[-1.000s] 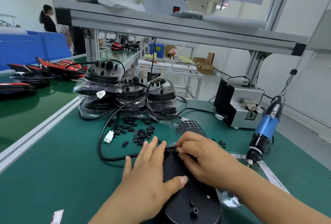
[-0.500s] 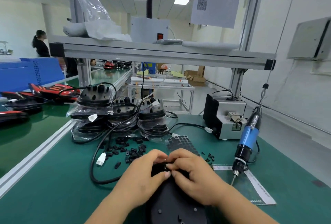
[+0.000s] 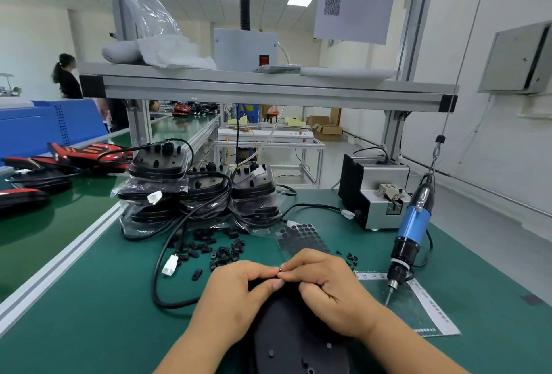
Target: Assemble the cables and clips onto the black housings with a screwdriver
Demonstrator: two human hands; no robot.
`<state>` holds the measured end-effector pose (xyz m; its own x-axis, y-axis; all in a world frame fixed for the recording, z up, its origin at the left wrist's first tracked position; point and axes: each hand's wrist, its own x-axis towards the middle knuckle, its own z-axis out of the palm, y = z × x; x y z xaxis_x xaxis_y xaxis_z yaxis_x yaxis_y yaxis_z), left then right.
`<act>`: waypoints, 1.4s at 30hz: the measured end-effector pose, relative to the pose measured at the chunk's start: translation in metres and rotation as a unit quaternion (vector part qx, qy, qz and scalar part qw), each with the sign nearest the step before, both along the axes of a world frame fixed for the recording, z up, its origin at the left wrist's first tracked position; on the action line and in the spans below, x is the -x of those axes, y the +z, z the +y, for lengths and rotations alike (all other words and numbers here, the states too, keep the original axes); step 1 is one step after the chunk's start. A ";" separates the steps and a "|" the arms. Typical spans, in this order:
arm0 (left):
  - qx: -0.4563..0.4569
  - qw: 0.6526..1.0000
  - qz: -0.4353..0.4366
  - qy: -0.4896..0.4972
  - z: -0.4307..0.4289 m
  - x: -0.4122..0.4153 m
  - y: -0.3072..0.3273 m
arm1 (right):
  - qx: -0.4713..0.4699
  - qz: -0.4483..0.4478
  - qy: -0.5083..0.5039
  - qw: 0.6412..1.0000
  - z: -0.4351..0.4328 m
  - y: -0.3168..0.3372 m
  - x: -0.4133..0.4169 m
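Note:
A black housing (image 3: 294, 340) lies on the green mat at the bottom centre, its far end hidden under my hands. My left hand (image 3: 236, 293) curls over the housing's far left edge. My right hand (image 3: 325, 281) pinches a tiny black part, probably a clip, right at the left fingertips. A black cable (image 3: 156, 281) with a white connector (image 3: 170, 265) loops away to the left. Loose black clips (image 3: 215, 249) are scattered beyond my hands. The blue electric screwdriver (image 3: 410, 233) hangs tip-down on the right, untouched.
Bagged black housings (image 3: 197, 194) with cables are stacked behind the clips. A sheet of black round pads (image 3: 301, 239) lies past my right hand. A grey screw feeder (image 3: 373, 194) stands at the back right. A conveyor with red and black parts (image 3: 59, 161) runs on the left.
My left hand went from lying flat on the housing to curling at its far end, fingertips meeting the right hand's. The view tilted upward.

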<state>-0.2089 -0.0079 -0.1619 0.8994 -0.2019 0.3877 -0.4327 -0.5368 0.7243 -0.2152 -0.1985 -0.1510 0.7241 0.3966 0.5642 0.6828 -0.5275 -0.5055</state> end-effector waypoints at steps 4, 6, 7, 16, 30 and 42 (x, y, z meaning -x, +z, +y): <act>0.020 1.000 -0.003 0.020 -0.003 0.000 -0.003 | -0.008 -0.006 -0.007 1.000 0.001 0.004 0.004; 0.029 0.999 -0.001 0.029 -0.003 0.001 -0.004 | -0.091 -0.015 -0.066 0.994 -0.012 0.013 0.007; 0.030 0.999 -0.002 0.030 -0.003 0.001 -0.005 | -0.175 -0.024 -0.130 0.976 -0.026 0.019 0.007; 0.022 0.999 0.006 0.042 -0.002 -0.001 -0.009 | -0.589 0.306 -0.300 0.686 -0.140 0.030 -0.040; 0.027 0.998 0.024 0.047 -0.002 0.000 -0.009 | -0.694 0.247 0.090 0.670 -0.116 0.064 -0.003; 0.018 0.998 0.028 0.060 -0.003 0.004 -0.004 | -0.601 0.206 0.205 0.745 -0.028 0.088 0.024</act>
<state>-0.2124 -0.0110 -0.1661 0.9366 -0.0779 0.3417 -0.3254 -0.5556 0.7652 -0.2397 -0.2266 -0.0631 0.8912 0.0198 0.4531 0.3182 0.6846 -0.6558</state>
